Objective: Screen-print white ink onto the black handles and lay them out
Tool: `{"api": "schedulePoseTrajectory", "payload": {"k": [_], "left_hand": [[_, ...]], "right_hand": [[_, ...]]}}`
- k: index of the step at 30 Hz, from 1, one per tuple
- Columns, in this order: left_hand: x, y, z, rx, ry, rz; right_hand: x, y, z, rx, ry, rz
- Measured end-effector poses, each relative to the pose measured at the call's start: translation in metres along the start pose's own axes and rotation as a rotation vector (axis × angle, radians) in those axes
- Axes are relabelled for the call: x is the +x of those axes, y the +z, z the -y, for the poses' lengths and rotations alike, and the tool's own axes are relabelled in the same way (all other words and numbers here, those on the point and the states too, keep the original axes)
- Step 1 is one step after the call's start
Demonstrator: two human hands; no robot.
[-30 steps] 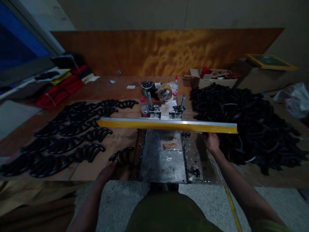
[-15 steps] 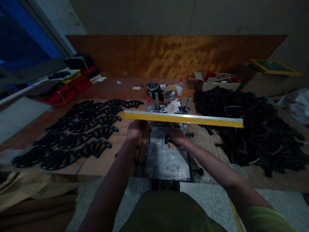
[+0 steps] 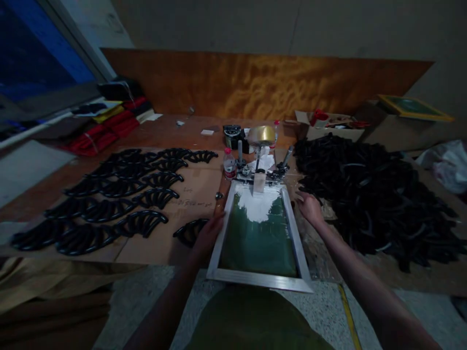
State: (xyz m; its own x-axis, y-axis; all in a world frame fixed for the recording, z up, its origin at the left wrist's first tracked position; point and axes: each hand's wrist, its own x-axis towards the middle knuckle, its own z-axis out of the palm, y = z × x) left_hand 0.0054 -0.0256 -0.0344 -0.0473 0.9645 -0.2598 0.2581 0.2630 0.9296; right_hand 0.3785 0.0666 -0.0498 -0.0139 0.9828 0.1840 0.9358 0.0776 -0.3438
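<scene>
A screen-printing frame with metal rails and green mesh lies flat in front of me; white ink is spread over the mesh's far part. A squeegee with a pale block stands at the frame's far end. My left hand is at the frame's left rail, fingers stretched along it, though dim light blurs their contact. Partly behind that hand sits a fan-shaped black tubular piece. Just off the right rail, my right hand is open with fingers apart, near a heap of black pieces.
Rows of fan-shaped black pieces cover the cardboard on the left. Beyond the frame are metal clamp posts, a red-capped bottle, a tape roll and a black tub. An open carton stands behind the heap.
The raised screen frame has come down flat over the metal plate. My left hand has moved down along its left side; my right hand has left the plate and moved right.
</scene>
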Motion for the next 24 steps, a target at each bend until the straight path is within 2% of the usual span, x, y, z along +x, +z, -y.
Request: {"api": "schedulePoseTrajectory", "payload": {"k": [2,4,6,9,12,16,18,20,22,24], "left_hand": [[0.003,0.009,0.018,-0.016,-0.019,-0.002],[0.008,0.016,0.032,0.004,-0.007,-0.001],[0.014,0.020,0.041,0.034,0.010,0.014],[0.020,0.020,0.051,0.045,0.027,0.027],[0.022,0.020,0.059,0.026,0.020,0.027],[0.022,0.021,0.063,0.025,0.015,0.005],[0.022,0.022,0.061,0.020,0.017,0.000],[0.021,0.021,0.057,0.012,0.022,0.000],[0.019,0.020,0.052,0.010,0.021,0.011],[0.016,0.019,0.046,0.008,0.012,0.018]], "right_hand": [[0.021,-0.004,0.022,0.031,-0.143,-0.113],[0.041,-0.003,0.057,0.018,-0.316,-0.107],[0.056,-0.002,0.093,-0.076,-0.390,0.002],[0.059,0.002,0.126,-0.207,-0.348,0.215],[0.033,0.006,0.129,-0.258,-0.355,0.369],[-0.009,0.005,0.113,-0.227,-0.638,0.389],[-0.017,0.000,0.107,-0.162,-0.746,0.433],[-0.013,-0.002,0.105,-0.077,-0.758,0.463],[-0.008,0.001,0.105,-0.012,-0.692,0.404],[-0.009,0.009,0.105,0.004,-0.644,0.287]]}}
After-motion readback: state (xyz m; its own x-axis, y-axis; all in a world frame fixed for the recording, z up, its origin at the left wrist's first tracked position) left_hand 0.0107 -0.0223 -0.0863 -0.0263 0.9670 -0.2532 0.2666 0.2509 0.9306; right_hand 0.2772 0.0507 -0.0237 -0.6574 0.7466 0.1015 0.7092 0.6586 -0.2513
